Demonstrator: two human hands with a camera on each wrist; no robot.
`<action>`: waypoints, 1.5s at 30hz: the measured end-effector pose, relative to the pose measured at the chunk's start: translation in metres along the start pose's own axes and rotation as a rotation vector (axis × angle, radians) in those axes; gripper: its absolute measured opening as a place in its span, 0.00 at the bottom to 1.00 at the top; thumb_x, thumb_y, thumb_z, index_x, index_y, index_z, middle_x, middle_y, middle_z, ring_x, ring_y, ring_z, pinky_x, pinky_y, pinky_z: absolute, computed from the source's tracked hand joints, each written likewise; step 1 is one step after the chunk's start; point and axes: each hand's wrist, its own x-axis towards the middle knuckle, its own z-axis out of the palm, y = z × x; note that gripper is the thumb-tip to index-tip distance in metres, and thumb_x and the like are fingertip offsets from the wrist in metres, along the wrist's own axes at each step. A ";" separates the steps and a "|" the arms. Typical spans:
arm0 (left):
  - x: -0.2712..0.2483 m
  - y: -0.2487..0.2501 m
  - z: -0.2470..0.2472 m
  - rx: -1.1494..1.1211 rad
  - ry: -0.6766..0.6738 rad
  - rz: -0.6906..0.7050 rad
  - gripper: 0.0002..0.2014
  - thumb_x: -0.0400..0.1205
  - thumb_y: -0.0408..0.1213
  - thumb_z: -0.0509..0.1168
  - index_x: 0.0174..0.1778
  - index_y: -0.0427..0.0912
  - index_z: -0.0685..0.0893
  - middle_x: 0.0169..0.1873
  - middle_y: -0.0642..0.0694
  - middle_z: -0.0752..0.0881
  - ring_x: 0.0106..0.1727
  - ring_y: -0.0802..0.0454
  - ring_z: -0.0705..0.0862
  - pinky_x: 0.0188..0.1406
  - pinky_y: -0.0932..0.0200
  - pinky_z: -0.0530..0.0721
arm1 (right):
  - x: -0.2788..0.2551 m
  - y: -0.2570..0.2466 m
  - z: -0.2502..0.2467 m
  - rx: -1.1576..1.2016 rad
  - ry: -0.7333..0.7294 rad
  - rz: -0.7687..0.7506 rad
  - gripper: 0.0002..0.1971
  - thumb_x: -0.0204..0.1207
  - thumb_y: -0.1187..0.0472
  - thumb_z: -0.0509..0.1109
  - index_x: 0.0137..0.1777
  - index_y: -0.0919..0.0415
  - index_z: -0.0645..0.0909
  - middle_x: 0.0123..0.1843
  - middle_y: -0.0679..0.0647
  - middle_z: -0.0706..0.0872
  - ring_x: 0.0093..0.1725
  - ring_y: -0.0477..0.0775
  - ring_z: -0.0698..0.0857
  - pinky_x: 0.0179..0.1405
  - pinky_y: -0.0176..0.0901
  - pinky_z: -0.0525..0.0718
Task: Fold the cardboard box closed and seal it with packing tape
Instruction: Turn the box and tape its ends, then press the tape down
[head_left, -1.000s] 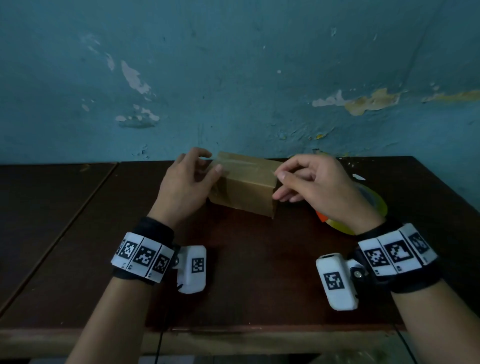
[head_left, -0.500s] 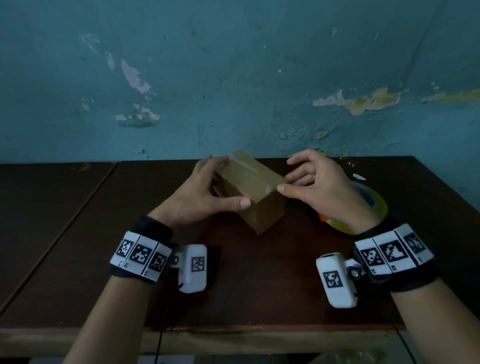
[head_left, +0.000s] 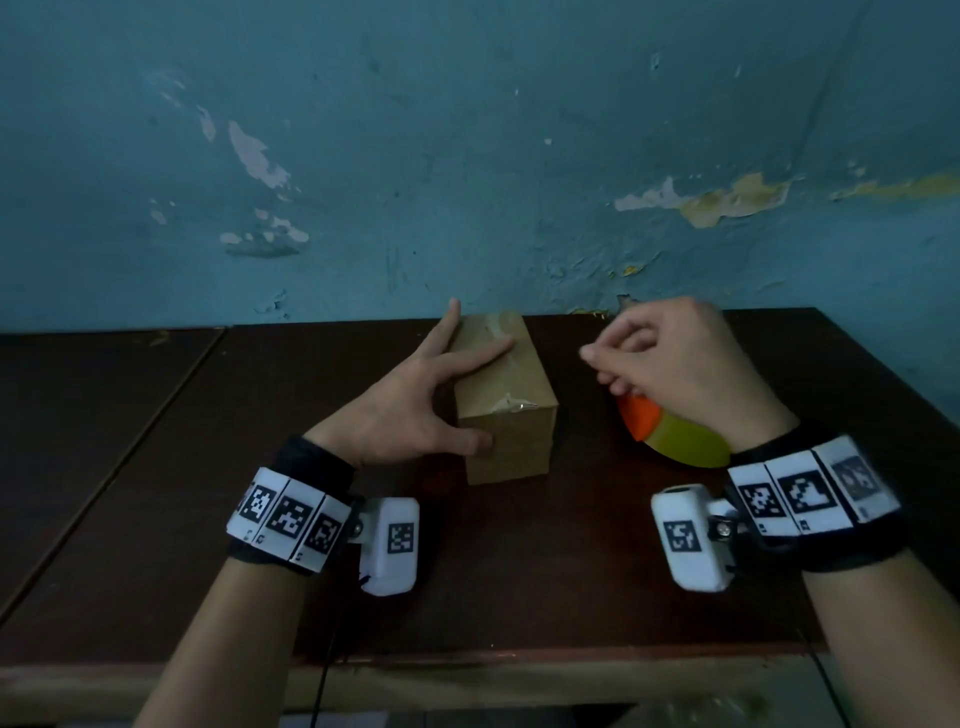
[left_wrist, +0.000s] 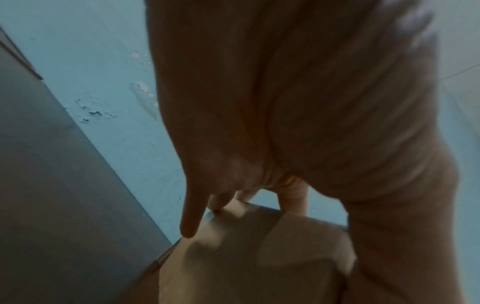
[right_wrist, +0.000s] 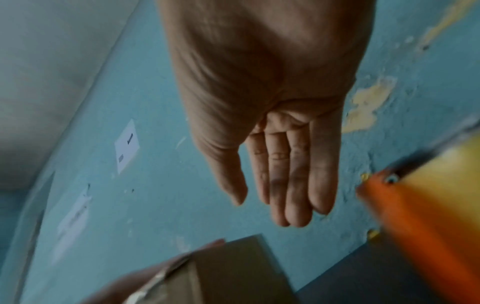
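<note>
box (head_left: 503, 395) now square-on under left hand (head_left: 410, 410), right hand (head_left: 675, 364) off it

box (head_left: 506, 395): matt brown cardboard | table (head_left: 519, 571): dark wood, perhaps varnished | wall (head_left: 467, 156): peeling paint

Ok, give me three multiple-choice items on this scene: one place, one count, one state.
1. The tape lies: A on the box; B right of the box; C left of the box.
2. Hands touching the box: A none; B one; C two.
3. The box is: A closed and taped; B open; C flattened.

B: the tape sits to its right on the table.
B: only the left hand touches it; the right hand hovers apart.
A: a strip runs along its flat top.
</note>
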 end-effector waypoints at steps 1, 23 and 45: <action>0.000 0.000 -0.001 -0.010 0.007 0.004 0.46 0.74 0.36 0.82 0.82 0.73 0.68 0.89 0.60 0.34 0.89 0.54 0.49 0.81 0.59 0.67 | 0.002 0.004 -0.004 -0.115 0.048 0.036 0.07 0.76 0.50 0.79 0.43 0.51 0.87 0.35 0.46 0.90 0.37 0.46 0.91 0.41 0.45 0.89; -0.004 0.009 -0.004 -0.270 0.211 0.085 0.35 0.80 0.60 0.68 0.84 0.58 0.71 0.87 0.56 0.67 0.88 0.61 0.61 0.87 0.53 0.62 | 0.004 0.019 -0.013 -0.381 0.067 0.173 0.16 0.75 0.47 0.71 0.37 0.60 0.81 0.32 0.56 0.83 0.29 0.54 0.82 0.34 0.45 0.77; -0.016 0.033 -0.013 -0.911 0.328 0.100 0.13 0.79 0.35 0.66 0.49 0.27 0.87 0.38 0.36 0.93 0.41 0.46 0.95 0.40 0.61 0.93 | -0.020 -0.028 -0.016 0.437 0.120 -0.606 0.23 0.72 0.50 0.62 0.33 0.74 0.80 0.23 0.61 0.74 0.22 0.54 0.74 0.25 0.40 0.69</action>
